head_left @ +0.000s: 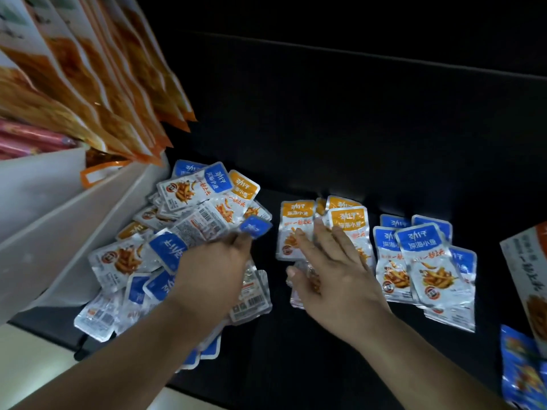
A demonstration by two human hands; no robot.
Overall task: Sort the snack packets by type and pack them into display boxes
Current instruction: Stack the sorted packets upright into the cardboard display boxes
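A mixed heap of small silver snack packets [189, 220] with blue or orange tops lies at the left on a black surface. My left hand [213, 270] reaches over the heap and pinches a blue-topped packet [255, 227] at its fingertips. In the middle lies a small pile of orange-topped packets [296, 223]. My right hand [331, 270] rests flat on that pile with straight fingers. To its right sits a pile of blue-topped packets [420, 261].
White display boxes [59, 220] stand at the left, with large orange snack bags [97, 84] leaning above them. An orange-and-white carton [529, 267] and a blue bag [521, 371] lie at the right edge. The black surface [355, 143] runs back into darkness.
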